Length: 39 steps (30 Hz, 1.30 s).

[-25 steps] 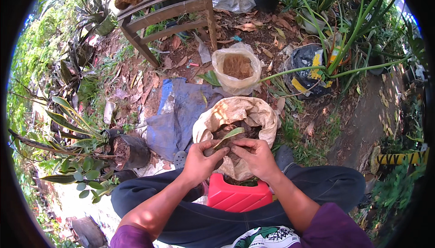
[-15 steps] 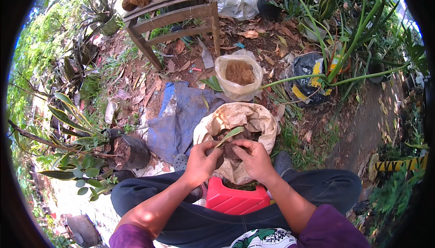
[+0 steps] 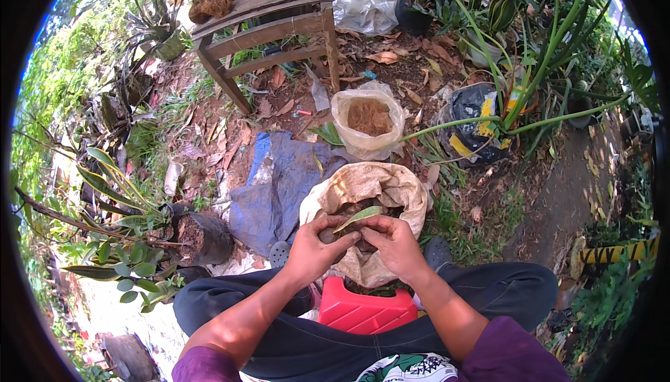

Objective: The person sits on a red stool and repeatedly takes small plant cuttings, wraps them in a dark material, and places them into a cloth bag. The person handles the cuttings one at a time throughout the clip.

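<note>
Over the open mouth of a tan woven sack I hold a small snake plant cutting, its one green, pale-edged leaf pointing up to the right. My left hand closes on it from the left, thumb reaching toward the middle. My right hand closes on it from the other side, its fingertips almost touching the left thumb. The cutting's lower end is hidden between my fingers, where something dark like soil shows. Dark soil lies inside the sack.
A red plastic stool stands between my legs. Beyond the sack are a clear bag of brown fibre and a blue-grey sheet. Fibre balls sit on a wooden bench. Potted plants stand left, a black-yellow pot right.
My hands have drawn closer together around the base of the cutting. Its leaf has tipped lower and shifted slightly to the right.
</note>
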Available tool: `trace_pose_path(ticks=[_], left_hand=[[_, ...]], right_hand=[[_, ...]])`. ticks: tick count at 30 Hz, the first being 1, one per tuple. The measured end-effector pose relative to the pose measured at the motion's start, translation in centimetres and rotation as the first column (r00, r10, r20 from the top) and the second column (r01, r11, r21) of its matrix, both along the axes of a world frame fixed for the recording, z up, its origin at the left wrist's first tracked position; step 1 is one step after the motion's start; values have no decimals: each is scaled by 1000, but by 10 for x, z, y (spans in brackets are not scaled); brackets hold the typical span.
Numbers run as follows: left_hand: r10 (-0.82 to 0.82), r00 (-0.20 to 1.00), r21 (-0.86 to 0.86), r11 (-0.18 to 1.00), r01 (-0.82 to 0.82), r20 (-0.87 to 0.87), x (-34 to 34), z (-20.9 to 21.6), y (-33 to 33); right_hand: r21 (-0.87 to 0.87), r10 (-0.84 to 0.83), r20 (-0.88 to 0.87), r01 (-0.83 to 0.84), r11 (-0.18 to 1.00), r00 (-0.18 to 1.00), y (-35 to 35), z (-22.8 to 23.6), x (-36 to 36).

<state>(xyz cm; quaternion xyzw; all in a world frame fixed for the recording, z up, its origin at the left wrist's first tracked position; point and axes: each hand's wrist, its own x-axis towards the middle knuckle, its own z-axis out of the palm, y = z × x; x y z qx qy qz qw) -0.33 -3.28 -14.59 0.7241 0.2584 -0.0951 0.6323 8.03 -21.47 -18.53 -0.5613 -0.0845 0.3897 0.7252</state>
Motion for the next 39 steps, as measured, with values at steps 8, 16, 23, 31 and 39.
trace_pose_path(ticks=[8, 16, 23, 31, 39], left_hand=[[-87, 996, -138, 986, 91, 33, 1, -2, 2], [-30, 998, -255, 966, 42, 52, 0, -1, 1], [-116, 990, -407, 910, 72, -86, 2, 6, 4], [-142, 989, -263, 956, 128, -34, 5, 6, 1], [-121, 992, -137, 983, 123, 20, 10, 8, -10]], right_hand=[[78, -26, -46, 30, 997, 999, 0, -2, 3], [-106, 245, -65, -251, 962, 967, -6, 9, 3], [-38, 126, -40, -128, 991, 991, -4, 1, 6], [-46, -84, 69, 87, 995, 994, 3, 3, -7], [4, -209, -76, 210, 978, 975, 1, 6, 3]])
